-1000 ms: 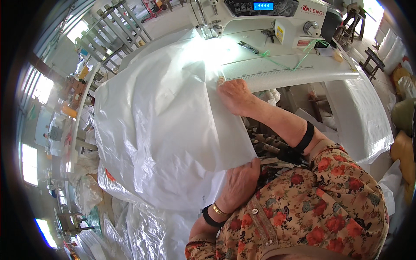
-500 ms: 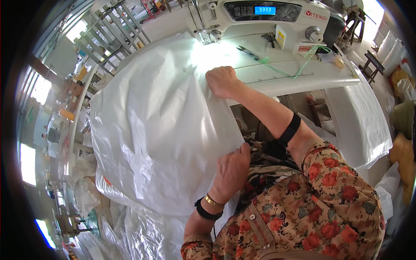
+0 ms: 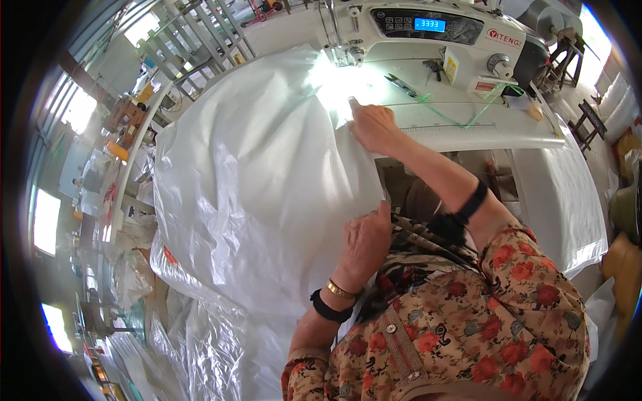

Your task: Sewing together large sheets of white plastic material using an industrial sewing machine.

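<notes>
White woven-plastic sheet (image 3: pixel 254 180): seems light, soft, slippery; best hold at edge, between left hand (image 3: pixel 366 242) fingers, pinching it; right hand (image 3: pixel 374 127) fingers: cannot tell.

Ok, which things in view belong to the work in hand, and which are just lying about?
In the work:
white sheet
right hand, on the sheet
left hand, at its edge
sewing machine

Seemingly just lying about, untouched:
slim dark tool, probably snips
green string
dark stool
</notes>
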A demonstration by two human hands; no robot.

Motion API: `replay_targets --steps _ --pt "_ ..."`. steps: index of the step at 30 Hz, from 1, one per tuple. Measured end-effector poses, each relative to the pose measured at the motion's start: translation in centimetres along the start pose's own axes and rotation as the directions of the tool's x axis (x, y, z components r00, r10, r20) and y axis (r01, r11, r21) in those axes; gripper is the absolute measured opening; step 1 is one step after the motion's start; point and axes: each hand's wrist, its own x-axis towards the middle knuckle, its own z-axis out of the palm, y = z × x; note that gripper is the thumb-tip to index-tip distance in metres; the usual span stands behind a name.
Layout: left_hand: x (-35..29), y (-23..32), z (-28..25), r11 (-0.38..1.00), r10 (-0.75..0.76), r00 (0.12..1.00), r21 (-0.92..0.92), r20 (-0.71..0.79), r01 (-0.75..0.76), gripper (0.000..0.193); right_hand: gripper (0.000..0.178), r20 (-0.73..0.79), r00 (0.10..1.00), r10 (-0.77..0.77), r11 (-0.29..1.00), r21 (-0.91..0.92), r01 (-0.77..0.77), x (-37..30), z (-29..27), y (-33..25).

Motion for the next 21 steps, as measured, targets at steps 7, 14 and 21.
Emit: replay_targets --steps 7,14,21 --pt "-2.6 -1.2 1.7 0.942 -0.056 0.983 -0.335 -0.173 -0.005 0.014 0.051 0.229 0.957 0.178 0.697 0.658 -0.287 -14.1 -0.5 -1.1" --pt "-3.7 -4.3 2.3 0.735 -0.309 0.944 -0.659 -0.116 0.160 0.023 0.053 0.356 0.932 0.063 0.223 0.906 -0.361 -20.0 -0.6 -3.4" --pt "-3.9 -5.6 1.3 0.639 -0.376 0.925 -0.708 0.056 0.302 0.017 0.054 0.362 0.929 0.077 0.578 0.743 -0.337 -21.6 1.1 -3.8"
